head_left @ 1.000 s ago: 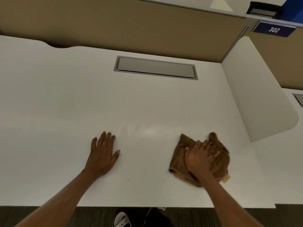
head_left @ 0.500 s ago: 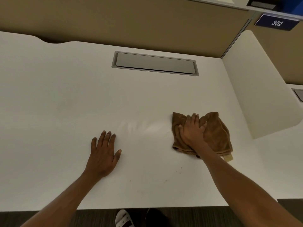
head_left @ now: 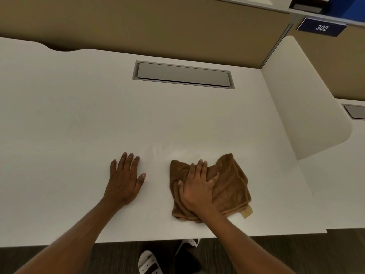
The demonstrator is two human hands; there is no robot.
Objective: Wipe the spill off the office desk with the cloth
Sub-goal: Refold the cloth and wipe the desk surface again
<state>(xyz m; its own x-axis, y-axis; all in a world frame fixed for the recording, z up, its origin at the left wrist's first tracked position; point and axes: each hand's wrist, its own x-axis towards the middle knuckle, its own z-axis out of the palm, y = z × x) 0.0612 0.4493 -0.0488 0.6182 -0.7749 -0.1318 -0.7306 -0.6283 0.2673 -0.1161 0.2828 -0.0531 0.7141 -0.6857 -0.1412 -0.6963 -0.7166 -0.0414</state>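
right hand point(head_left: 197, 190): fingers point(head_left: 199, 169) straight, spread, pressing flat on cloth point(head_left: 231, 186), not clenched
cloth: brown, crumpled under those fingers, sticking out to their right; nearer than cable hatch point(head_left: 183, 75)
left hand point(head_left: 123, 180): flat on desk point(head_left: 79, 115), relaxed, near-left of cable hatch

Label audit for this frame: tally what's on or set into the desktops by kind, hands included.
Brown cloth: 1
Hands: 2, left hand flat on the desk, right hand pressing the cloth
Grey cable hatches: 2, one in this desk, one cut off at the right edge
Total: 5
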